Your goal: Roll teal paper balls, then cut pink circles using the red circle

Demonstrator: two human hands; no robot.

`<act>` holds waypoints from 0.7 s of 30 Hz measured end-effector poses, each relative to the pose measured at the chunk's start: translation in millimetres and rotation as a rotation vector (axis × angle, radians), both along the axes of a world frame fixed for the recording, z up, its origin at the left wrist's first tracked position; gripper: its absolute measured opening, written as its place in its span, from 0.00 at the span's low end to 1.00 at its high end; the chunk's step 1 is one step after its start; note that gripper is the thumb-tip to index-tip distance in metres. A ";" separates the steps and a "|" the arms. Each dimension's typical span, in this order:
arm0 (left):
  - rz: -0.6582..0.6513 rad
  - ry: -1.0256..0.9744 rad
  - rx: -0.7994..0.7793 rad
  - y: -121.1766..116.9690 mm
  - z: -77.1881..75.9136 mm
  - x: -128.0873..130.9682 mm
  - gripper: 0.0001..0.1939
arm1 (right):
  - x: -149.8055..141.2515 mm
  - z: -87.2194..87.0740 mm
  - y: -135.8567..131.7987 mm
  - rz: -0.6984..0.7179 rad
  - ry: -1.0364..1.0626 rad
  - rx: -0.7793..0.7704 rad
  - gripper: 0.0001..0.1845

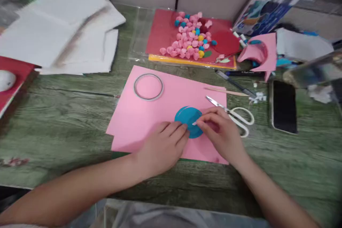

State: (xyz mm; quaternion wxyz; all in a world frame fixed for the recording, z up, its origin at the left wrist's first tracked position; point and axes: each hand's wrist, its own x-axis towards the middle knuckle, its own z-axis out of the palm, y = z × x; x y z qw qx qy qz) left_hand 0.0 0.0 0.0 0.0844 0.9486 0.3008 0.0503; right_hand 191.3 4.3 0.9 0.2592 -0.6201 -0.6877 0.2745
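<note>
Evidently the cutting of the blue disc (184,114) is over: its round outline is whole, and it lies on the pink sheets (171,92), near their front edge. An arc along its upper left rim suggests a second layer beneath, though blur makes that uncertain. The left hand (162,144) is laid flat, nothing gripped, its fingertips resting on the disc. The right hand (226,133) has thumb and forefinger closed on a small white bit (195,123) just at the disc's face; whether the bit touches the blue cannot be told. So that piece is not yet let go, and whatever joining it serves looks only partly done. The scissors (230,111) lie unheld beside the right hand, across the sheets' right edge, with the stick (232,92) and white scraps (258,97) beyond them. The ring (148,99) rests on the sheets' far left part, unheld. Farther back, many pink, blue and yellow balls (184,44) are already shaped, loose on the red sheet (160,32) and fixed to nothing that shows. At the right, the pink offcut (269,53) has a curved opening cut away, while the sheets under the hands show no such cut.
</note>
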 end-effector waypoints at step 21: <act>-0.037 -0.015 0.079 -4.4 -3.9 -2.9 0.19 | 17.2 1.1 -3.2 0.339 -0.257 0.239 0.08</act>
